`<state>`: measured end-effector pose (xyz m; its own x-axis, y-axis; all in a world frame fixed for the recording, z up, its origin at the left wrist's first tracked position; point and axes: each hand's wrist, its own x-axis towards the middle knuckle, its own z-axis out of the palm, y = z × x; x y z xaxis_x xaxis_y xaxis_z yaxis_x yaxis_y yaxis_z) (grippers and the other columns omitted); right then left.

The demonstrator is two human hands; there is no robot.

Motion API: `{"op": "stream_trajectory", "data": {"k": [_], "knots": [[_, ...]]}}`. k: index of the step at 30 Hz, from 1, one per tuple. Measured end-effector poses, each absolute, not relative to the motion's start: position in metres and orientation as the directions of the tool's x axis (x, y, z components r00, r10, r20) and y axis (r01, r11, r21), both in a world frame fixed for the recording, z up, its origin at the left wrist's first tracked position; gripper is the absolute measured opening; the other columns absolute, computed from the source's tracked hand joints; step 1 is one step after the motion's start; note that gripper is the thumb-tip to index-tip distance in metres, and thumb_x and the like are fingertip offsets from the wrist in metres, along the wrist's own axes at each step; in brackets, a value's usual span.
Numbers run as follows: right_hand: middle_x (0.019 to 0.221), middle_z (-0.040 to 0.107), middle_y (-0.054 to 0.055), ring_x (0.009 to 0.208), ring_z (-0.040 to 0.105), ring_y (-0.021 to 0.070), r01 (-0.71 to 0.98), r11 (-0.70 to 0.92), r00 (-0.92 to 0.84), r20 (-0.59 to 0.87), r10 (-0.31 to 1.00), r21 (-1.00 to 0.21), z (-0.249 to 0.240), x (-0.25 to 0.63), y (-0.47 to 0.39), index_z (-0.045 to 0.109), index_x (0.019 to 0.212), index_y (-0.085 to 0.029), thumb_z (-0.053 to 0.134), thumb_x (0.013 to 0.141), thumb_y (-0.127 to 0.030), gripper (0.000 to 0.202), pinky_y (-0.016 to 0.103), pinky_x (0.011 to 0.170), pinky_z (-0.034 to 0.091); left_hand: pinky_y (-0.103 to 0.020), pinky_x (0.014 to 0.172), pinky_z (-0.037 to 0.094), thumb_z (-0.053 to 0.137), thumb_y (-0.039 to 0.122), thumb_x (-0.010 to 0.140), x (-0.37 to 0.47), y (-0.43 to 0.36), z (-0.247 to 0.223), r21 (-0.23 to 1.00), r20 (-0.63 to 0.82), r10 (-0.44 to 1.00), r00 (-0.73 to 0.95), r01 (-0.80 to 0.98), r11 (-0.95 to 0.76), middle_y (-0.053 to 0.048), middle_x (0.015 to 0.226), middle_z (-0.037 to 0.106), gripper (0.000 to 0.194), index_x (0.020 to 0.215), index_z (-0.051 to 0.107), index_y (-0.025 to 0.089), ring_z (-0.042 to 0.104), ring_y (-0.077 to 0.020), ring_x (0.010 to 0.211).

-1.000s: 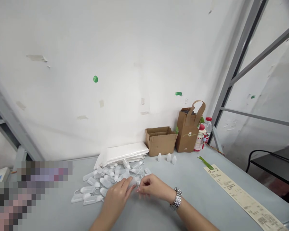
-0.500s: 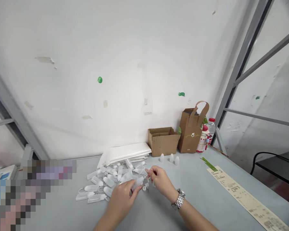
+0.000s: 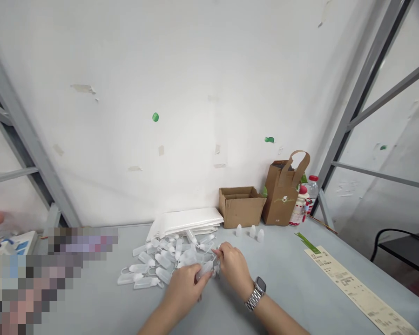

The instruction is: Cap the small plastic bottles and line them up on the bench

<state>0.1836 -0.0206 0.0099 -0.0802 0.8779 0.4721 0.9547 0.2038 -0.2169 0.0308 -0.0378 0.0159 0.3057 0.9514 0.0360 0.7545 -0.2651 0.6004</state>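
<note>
My left hand (image 3: 185, 284) is closed around a small translucent white plastic bottle (image 3: 206, 269), its thumb and fingers pinching the body. My right hand (image 3: 234, 266), with a metal-band watch on the wrist, is closed just to the right. Its fingertips pinch a thin loop strap (image 3: 213, 255) at that bottle's end; the exact grip is partly hidden. Left of the hands and behind them lies a loose pile of similar translucent bottles (image 3: 164, 260), several with loop straps. Small white pieces show under the fingers, too covered to make out.
White padded envelopes (image 3: 192, 218) lie behind the pile, beside an open cardboard box (image 3: 242, 211). A brown paper bag (image 3: 281, 204) and bottles (image 3: 298, 209) stand at the right. Three translucent caps (image 3: 253, 231) stand before the box. A printed paper strip (image 3: 356, 284) lies at right.
The whole view has shifted slightly, so the scene sits further right. My right wrist has turned, showing the watch face. The bottle in my left hand has tilted up; both hands keep their grip.
</note>
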Motion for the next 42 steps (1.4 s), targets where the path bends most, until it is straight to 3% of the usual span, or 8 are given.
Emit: {"op": "stream_trajectory", "data": {"k": [4, 10, 20, 28, 32, 37, 42], "knots": [[0.068, 0.063, 0.002, 0.059, 0.058, 0.0154, 0.965, 0.192, -0.093, 0.448, 0.889, -0.18, 0.009, 0.183, -0.021, 0.055, 0.067, -0.018, 0.045, 0.085, -0.011, 0.021, 0.026, 0.054, 0.027, -0.022, 0.054, 0.037, 0.031, 0.054, 0.081, 0.031, -0.037, 0.014, 0.607, 0.014, 0.946, 0.322, 0.75, -0.264, 0.001, 0.043, 0.06, 0.048, 0.055, 0.05, 0.02, 0.058, -0.0149, 0.048], [0.067, 0.061, 0.003, 0.062, 0.057, 0.0168, 0.971, 0.223, -0.146, 0.524, 0.839, -0.086, 0.004, 0.182, -0.02, 0.053, 0.067, -0.018, 0.043, 0.086, -0.009, 0.023, 0.028, 0.06, 0.028, -0.022, 0.053, 0.037, 0.029, 0.056, 0.081, 0.031, -0.037, 0.014, 0.624, -0.016, 0.947, 0.321, 0.743, -0.241, 0.002, 0.042, 0.059, 0.049, 0.055, 0.049, 0.02, 0.056, -0.0145, 0.045], [0.065, 0.06, 0.002, 0.059, 0.056, 0.0164, 0.976, 0.207, -0.134, 0.573, 0.809, -0.064, 0.002, 0.182, -0.017, 0.05, 0.065, -0.018, 0.04, 0.087, -0.009, 0.026, 0.029, 0.061, 0.027, -0.021, 0.051, 0.034, 0.032, 0.053, 0.082, 0.032, -0.035, 0.013, 0.619, 0.011, 0.949, 0.315, 0.743, -0.254, 0.004, 0.039, 0.052, 0.045, 0.054, 0.046, 0.02, 0.052, -0.013, 0.043], [0.067, 0.06, 0.004, 0.059, 0.056, 0.0169, 0.985, 0.155, -0.09, 0.563, 0.821, -0.07, 0.002, 0.194, -0.01, 0.053, 0.068, -0.017, 0.039, 0.087, -0.008, 0.025, 0.029, 0.06, 0.028, -0.024, 0.053, 0.03, 0.035, 0.042, 0.084, 0.03, -0.04, 0.012, 0.352, 0.209, 0.899, 0.385, 0.828, -0.436, 0.0, 0.058, 0.062, 0.038, 0.059, 0.053, 0.021, 0.055, -0.0143, 0.054], [0.069, 0.061, 0.004, 0.06, 0.055, 0.0157, 0.974, 0.128, -0.003, 0.556, 0.831, -0.187, 0.005, 0.204, -0.005, 0.056, 0.07, -0.016, 0.037, 0.09, -0.015, 0.027, 0.028, 0.059, 0.03, -0.024, 0.053, 0.031, 0.035, 0.04, 0.084, 0.028, -0.042, 0.01, 0.317, 0.255, 0.882, 0.397, 0.827, -0.464, 0.0, 0.058, 0.062, 0.035, 0.062, 0.054, 0.022, 0.056, -0.0145, 0.054], [0.07, 0.061, 0.002, 0.068, 0.054, 0.0141, 0.881, 0.305, -0.106, 0.475, 0.873, -0.363, 0.006, 0.196, -0.01, 0.062, 0.069, -0.018, 0.039, 0.09, -0.022, 0.031, 0.025, 0.065, 0.034, -0.024, 0.053, 0.033, 0.035, 0.04, 0.085, 0.028, -0.04, 0.007, 0.289, 0.282, 0.878, 0.387, 0.838, -0.462, 0.0, 0.058, 0.064, 0.034, 0.064, 0.054, 0.022, 0.058, -0.015, 0.054], [0.079, 0.06, 0.003, 0.08, 0.052, 0.0162, 0.706, 0.414, -0.112, 0.487, 0.866, -0.575, 0.015, 0.194, -0.016, 0.067, 0.081, -0.022, 0.04, 0.089, -0.031, 0.029, 0.029, 0.075, 0.037, -0.023, 0.051, 0.035, 0.036, 0.042, 0.084, 0.028, -0.036, 0.008, 0.342, 0.277, 0.912, 0.301, 0.857, -0.386, 0.001, 0.054, 0.063, 0.032, 0.066, 0.055, 0.022, 0.06, -0.0155, 0.052]]}}
